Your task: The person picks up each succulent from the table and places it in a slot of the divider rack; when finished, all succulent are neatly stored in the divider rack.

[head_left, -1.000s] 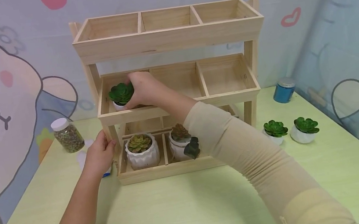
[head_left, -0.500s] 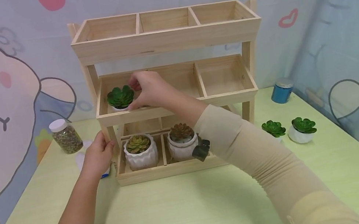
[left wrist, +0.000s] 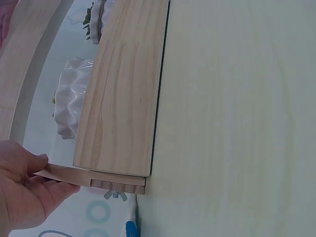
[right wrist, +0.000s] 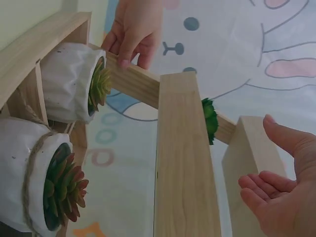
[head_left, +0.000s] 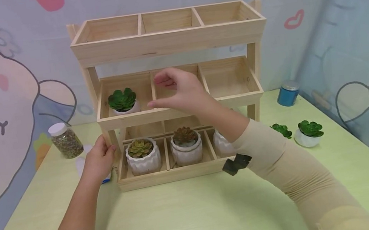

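Note:
A three-tier wooden plant stand [head_left: 169, 42] with divided trays stands on the table. My left hand [head_left: 98, 159] grips its left post [left wrist: 66, 174] between thumb and fingers. In the middle tier's left compartment sits a green succulent [head_left: 122, 100] in a small white pot. My right hand [head_left: 183, 90], fingers spread from the thumb and holding nothing, hovers in front of the middle compartment, apart from that succulent. The bottom tier carries a yellowish succulent [head_left: 141, 148] and a reddish-brown succulent [right wrist: 64, 190] in white pots. A third white pot [head_left: 222, 143] there is partly behind my right wrist.
Two more green succulents stand on the table at right; one potted succulent [head_left: 309, 131] shows fully, while my right sleeve half covers the other succulent [head_left: 281, 130]. A blue jar [head_left: 288, 93] is at the back right. A white-lidded jar of granules [head_left: 66, 141] stands at left.
My right hand has let go of the green succulent in the middle tier's left compartment and drawn away to the right, its fingers widening. The left hand stays on the post.

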`<state>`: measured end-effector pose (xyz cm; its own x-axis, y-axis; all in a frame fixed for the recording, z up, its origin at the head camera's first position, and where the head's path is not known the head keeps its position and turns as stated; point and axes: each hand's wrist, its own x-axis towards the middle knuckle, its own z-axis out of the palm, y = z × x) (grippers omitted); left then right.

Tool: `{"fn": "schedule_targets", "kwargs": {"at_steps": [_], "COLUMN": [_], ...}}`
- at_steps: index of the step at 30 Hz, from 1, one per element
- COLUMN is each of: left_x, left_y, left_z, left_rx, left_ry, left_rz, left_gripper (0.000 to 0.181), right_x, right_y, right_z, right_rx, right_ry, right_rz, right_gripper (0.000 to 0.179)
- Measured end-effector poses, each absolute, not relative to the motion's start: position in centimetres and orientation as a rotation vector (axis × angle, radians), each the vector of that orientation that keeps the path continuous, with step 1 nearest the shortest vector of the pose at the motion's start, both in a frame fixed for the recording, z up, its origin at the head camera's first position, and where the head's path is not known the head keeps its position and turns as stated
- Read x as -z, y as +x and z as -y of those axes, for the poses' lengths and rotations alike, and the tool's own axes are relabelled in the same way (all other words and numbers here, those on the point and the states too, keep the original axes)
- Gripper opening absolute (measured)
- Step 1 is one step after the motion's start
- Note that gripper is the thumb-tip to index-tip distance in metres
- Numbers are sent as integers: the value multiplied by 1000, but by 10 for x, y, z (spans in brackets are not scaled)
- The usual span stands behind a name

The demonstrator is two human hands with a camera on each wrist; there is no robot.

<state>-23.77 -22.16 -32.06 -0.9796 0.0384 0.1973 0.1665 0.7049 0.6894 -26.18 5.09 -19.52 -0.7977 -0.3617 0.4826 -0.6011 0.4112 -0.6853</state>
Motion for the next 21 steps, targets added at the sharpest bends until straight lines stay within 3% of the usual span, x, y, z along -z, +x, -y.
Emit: {"fn": "schedule_targets", "kwargs": {"at_steps": [14, 21], "left_x": [320, 322], "left_y": [-241, -240], "left_z": [223, 224], "left_rx": [1127, 1124], "left_ry": [-171, -162], "left_rz": [2730, 2751], "left_gripper": [43, 43], "right_x": [231, 261], "right_y": [-208, -185], "right_z": [-113, -157], "right_rx": [-1403, -1433], "right_ry": [939, 856], "right_rz": [2286, 2343], "right_gripper": [56, 57]}}
